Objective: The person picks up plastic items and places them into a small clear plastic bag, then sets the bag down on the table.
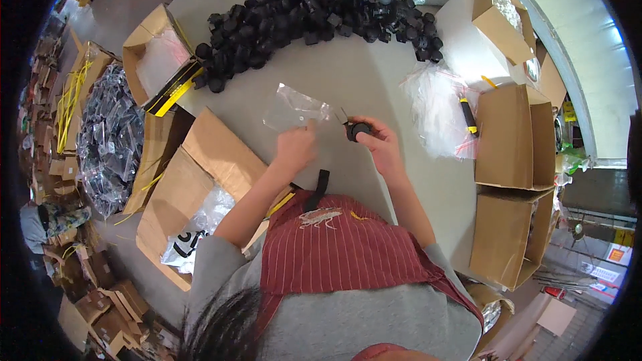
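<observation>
My left hand is closed, its fingers at the near edge of a small clear plastic bag that stretches away over the grey table. The fingertips are a little blurred, but they seem to pinch the film. To the right, my right hand is shut on a round black part with a thin metal prong sticking out toward the bag. The part is held just clear of the bag, with thumb and fingers around its rim. A large heap of small black parts covers the table's far side.
A stack of clear bags lies at right, with a black-and-yellow utility knife on it. Open cardboard boxes line the right edge. Another box of bags stands at left, beside a carton of plastic-wrapped items.
</observation>
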The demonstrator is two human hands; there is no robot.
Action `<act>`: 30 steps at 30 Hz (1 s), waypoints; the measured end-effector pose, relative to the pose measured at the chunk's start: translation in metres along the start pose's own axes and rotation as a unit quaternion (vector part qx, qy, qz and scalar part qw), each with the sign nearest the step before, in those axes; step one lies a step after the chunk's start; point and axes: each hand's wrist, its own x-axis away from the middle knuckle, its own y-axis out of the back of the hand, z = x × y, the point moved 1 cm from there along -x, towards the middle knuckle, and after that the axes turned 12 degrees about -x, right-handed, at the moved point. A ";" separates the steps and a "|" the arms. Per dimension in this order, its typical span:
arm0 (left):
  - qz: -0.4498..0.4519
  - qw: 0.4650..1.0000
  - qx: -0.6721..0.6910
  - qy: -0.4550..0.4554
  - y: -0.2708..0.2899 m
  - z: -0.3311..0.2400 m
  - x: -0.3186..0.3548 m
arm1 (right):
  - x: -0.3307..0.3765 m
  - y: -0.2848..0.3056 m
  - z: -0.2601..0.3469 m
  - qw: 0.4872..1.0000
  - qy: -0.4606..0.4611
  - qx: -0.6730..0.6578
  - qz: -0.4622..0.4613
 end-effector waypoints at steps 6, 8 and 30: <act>0.086 0.986 0.137 0.034 0.012 -0.024 -0.003 | 0.033 -0.007 -0.013 0.880 0.172 0.438 0.062; 0.108 0.971 0.201 0.068 0.012 -0.026 0.000 | 0.038 -0.003 -0.019 0.776 0.220 0.585 0.081; 0.014 0.983 0.177 0.045 -0.018 -0.029 0.032 | 0.036 0.002 -0.059 0.905 0.148 0.382 0.110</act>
